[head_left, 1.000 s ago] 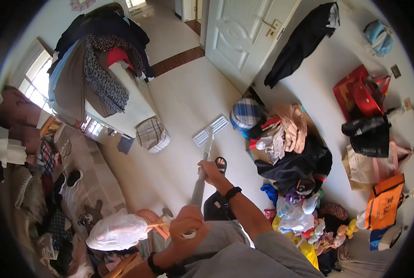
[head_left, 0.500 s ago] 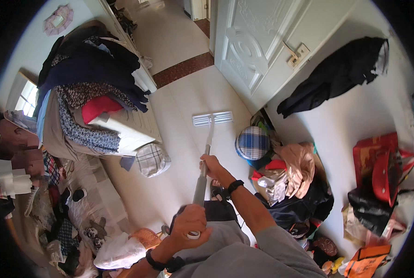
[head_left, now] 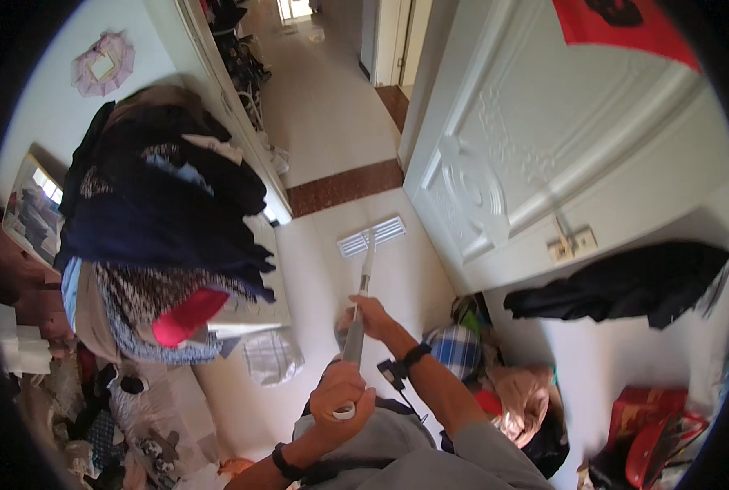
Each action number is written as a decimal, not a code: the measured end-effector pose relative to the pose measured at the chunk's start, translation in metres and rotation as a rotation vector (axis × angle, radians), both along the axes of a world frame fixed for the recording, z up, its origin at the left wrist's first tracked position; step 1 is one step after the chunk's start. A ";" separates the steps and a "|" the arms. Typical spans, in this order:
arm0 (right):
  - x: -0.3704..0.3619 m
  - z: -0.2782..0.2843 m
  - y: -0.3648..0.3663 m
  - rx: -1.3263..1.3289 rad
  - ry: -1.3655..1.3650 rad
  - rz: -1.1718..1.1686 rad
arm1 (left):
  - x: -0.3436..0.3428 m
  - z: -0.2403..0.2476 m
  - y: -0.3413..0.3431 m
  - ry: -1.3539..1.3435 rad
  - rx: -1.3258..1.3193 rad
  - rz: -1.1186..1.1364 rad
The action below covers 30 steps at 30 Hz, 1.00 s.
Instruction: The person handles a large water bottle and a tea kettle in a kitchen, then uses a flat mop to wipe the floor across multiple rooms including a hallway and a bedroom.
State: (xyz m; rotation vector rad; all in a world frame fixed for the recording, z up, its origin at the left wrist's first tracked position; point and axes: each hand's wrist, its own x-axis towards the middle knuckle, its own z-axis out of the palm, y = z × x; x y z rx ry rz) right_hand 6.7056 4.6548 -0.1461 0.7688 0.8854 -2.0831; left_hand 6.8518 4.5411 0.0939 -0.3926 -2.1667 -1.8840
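A flat mop (head_left: 372,237) lies with its pale rectangular head on the light floor, a little short of the dark red threshold strip. Its grey pole (head_left: 354,343) slopes back toward my body. My left hand (head_left: 340,395) is wrapped round the pole's top end, whose round white cap shows beside the fingers. Farther down the pole, my right hand (head_left: 371,317) closes round it, with that arm stretched forward. Dark bands circle both wrists, and a small black object on a cord hangs beside the right one.
Heaped clothes (head_left: 160,196) cover a white cabinet at left, with a checked cloth-covered object (head_left: 272,358) beside it. A white panelled door (head_left: 536,139) stands open at right. A blue checked round item (head_left: 454,351) and bags (head_left: 650,433) crowd the right side. Beyond the threshold (head_left: 344,188) runs a hallway.
The mop head has moved forward, closer to the threshold, and turned slightly. Both hands keep their grip on the pole. My view has tilted up, showing more hallway and door.
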 end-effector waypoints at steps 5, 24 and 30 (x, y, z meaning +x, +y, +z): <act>-0.078 0.063 -0.012 0.008 -0.017 0.043 | -0.104 -0.001 -0.008 0.026 0.015 0.009; -0.455 0.036 0.015 -0.103 0.021 0.064 | -0.484 -0.006 0.022 0.006 -0.161 -0.244; -0.563 0.034 0.005 -0.049 0.041 0.091 | -0.583 -0.001 0.027 -0.005 -0.132 -0.114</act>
